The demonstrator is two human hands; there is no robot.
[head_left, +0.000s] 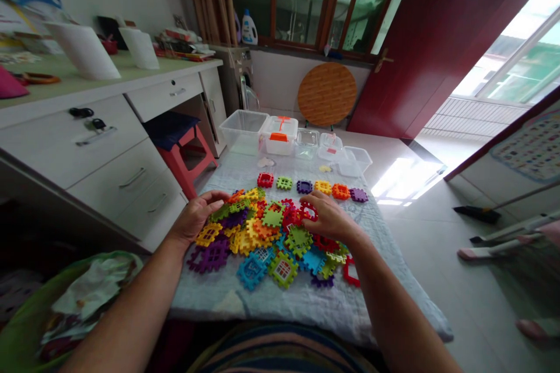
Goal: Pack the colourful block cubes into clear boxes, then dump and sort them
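Note:
A heap of bright plastic interlocking building blocks (273, 214), square with toothed edges, covers the middle of the cloth-topped table. At the heap's left edge is my left hand (196, 217), thumb and fingers apart, fingertips beside an orange block (235, 196). My right hand (329, 217) reaches over the right side, its thumb and fingers around a red block (308, 211). Beyond the heap runs a row of single blocks, among them a red one (265, 180), a green one (284, 183), a yellow one (323, 187) and a purple one (359, 194).
Clear plastic boxes stand along the far table edge, including a large open bin (244, 122) and a lidded box with orange clasps (280, 137). On the left are a white desk (105, 145), a red stool (186, 154) and a green basket (21, 326).

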